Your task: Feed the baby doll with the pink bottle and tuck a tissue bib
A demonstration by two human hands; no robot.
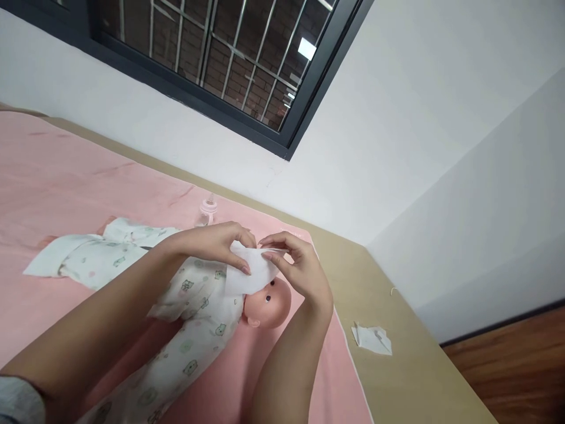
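Observation:
A white tissue (253,272) is stretched between my two hands, above the chest and face of a baby doll (269,306). My left hand (220,244) pinches the tissue's left side between thumb and fingers. At its upper right edge, my right hand (300,265) grips it the same way. The doll lies on its back in white printed clothes (200,288), its head toward the right. The tissue hides the lower part of its face; whether the two touch I cannot tell.
A baby bottle (207,211) with a pink collar stands behind my left hand on the pink sheet (110,171). A crumpled white tissue (372,339) lies on the tan surface (392,383) at right. Behind are a white wall and a barred window (220,53).

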